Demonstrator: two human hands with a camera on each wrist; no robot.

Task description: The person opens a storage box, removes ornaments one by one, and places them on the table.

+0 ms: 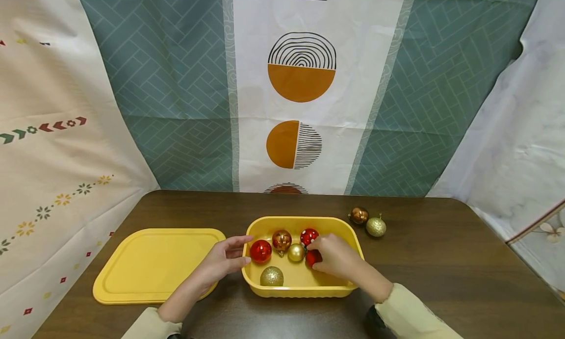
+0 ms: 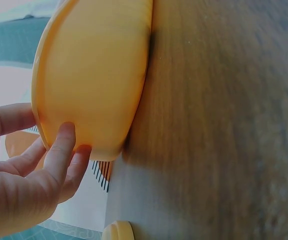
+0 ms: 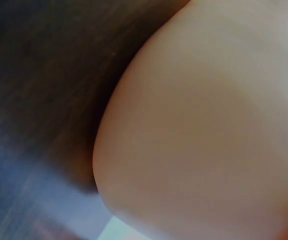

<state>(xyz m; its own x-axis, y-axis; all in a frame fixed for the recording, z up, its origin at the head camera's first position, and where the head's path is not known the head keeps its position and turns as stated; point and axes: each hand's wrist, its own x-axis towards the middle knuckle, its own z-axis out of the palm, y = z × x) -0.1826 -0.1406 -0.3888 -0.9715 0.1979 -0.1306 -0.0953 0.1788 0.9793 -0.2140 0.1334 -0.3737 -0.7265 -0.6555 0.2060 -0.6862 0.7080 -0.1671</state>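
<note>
A yellow plastic container stands on the table with several Christmas baubles in it. My left hand holds its left end; in the left wrist view, the left hand has fingers against the outer wall and others at the rim. Inside, my right hand pinches a dark red bauble, partly hidden by the fingers. Near it lie a white-dotted red bauble, a smooth gold one, a copper one, a shiny red one and a glittery gold one. The right wrist view shows the container wall, no hand.
Flat on the table to the left lies a yellow lid. Beyond the container's far right corner sit a brown bauble and a glittery gold bauble. Fabric curtains hang behind the dark wooden table.
</note>
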